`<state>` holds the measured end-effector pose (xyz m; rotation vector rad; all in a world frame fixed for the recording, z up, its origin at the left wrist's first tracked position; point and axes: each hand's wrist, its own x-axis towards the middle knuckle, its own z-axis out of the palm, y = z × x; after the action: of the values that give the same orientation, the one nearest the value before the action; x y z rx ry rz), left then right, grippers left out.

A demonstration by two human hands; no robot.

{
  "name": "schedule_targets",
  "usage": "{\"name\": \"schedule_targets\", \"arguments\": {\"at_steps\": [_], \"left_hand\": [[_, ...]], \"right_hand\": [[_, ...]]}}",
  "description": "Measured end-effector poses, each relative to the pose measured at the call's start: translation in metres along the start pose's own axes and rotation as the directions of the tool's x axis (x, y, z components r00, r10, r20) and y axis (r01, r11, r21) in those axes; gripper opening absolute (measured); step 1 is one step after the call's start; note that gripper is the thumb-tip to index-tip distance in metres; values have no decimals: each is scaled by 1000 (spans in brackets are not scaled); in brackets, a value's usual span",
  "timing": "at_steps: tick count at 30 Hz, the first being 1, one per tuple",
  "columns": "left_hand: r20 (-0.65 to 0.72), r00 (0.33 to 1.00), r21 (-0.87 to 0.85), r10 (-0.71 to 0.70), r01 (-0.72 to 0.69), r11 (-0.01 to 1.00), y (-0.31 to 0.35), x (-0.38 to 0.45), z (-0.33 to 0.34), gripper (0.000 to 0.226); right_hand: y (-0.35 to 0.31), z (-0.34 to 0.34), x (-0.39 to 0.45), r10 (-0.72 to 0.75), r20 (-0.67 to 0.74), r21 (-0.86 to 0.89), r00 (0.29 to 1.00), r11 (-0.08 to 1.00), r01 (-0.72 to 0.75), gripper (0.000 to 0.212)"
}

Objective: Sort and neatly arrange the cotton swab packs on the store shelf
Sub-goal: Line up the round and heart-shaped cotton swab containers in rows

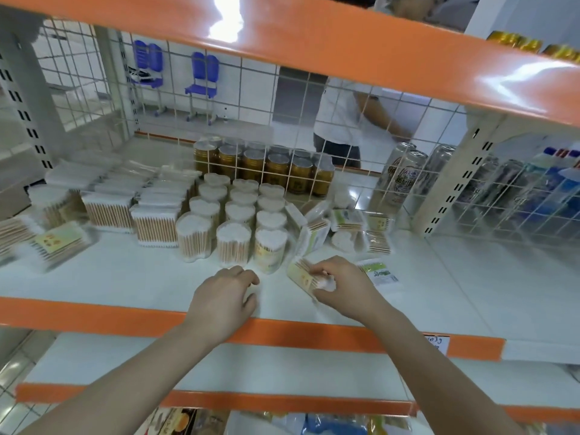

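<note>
I am standing at the white shelf (131, 277) with its orange front lip, where the swab packs are sitting in types: flat rectangular packs (155, 224) at ten o'clock from my hands, heart-topped tubs (233, 243) in three files at twelve, and a loose jumble of green-labelled packs (346, 219) at one o'clock. I am judging that jumble to be what is left to sort. My right hand (340, 287) is pinching a small yellow-labelled pack (303, 273), tilted, low over the shelf just at three o'clock of the nearest tub. To do this well, I should be turning it label-up, squaring it with its own kind, and keeping it off the tubs so none tip. My left hand (224, 293) is resting near the front lip, fingers curled, gripping nothing as far as the blur is letting me tell. The held pack is showing wooden sticks with white tips under clear wrap.
</note>
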<state>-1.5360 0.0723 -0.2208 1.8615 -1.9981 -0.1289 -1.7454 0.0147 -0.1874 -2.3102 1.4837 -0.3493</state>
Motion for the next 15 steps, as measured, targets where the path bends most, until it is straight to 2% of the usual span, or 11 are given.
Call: {"name": "schedule_targets", "arguments": {"at_steps": [9,15], "left_hand": [[35,999,20,29,-30,999,-3,-5,-2,35],[52,998,32,30,-32,999,-8,-3,-7,35]], "right_hand": [[-2,20,3,87,-51,-153,995,984,-94,62],[-1,18,3,209,-26,-160,978,965,-210,60]]}}
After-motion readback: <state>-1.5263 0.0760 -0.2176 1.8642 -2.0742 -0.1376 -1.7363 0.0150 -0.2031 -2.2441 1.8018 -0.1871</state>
